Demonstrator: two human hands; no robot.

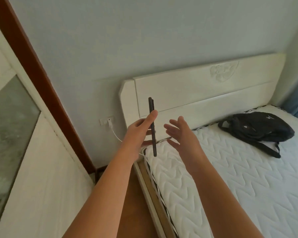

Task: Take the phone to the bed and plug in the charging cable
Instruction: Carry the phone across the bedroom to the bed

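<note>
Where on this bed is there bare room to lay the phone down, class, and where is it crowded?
Free: the quilted mattress from its near left edge across to below the black bag, and the strip between the right hand and the bag, along the headboard. Crowded: the head-end left corner, where the left hand, phone and white cable meet.

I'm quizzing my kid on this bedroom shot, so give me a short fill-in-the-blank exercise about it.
1. The phone is held edge-on in the ____ hand.
2. The right hand is open and holds ____.
3. The black bag lies on the ____.
4. The white cable runs from a charger at the wall ____.

Missing words: left; nothing; mattress; socket
</note>
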